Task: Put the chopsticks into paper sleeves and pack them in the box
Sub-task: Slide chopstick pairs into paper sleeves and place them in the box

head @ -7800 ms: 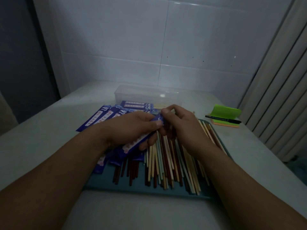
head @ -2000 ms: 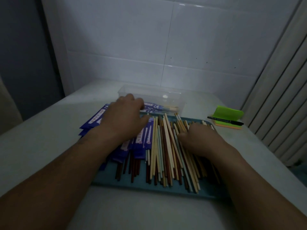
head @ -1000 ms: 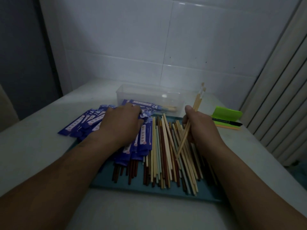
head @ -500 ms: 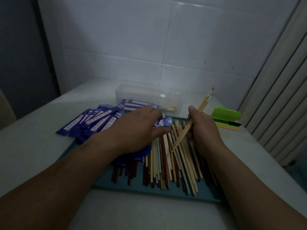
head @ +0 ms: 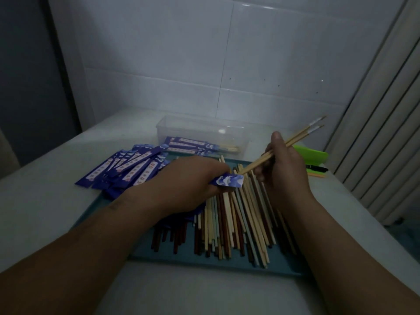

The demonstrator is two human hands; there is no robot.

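My left hand [head: 188, 183] grips a blue paper sleeve [head: 228, 180] whose open end sticks out to the right. My right hand [head: 283, 169] holds a pair of light wooden chopsticks [head: 302, 134], slanted up to the right, with their lower tips close to the sleeve's mouth. Below both hands, several loose chopsticks [head: 229, 223] in tan, brown and pale colours lie on a teal tray [head: 181, 251]. A clear plastic box [head: 200, 129] stands behind, holding sleeved chopsticks [head: 193, 145].
A fan of empty blue sleeves [head: 127, 167] lies on the table left of the tray. A green sticky-note pad [head: 313, 154] with a black pen [head: 317, 169] sits at the right. A tiled wall rises behind, and a ribbed panel stands at the far right.
My right hand has lifted a pair of chopsticks off the tray and tilted them down. My left hand has picked up a sleeve and brought its open end toward the chopstick tips.
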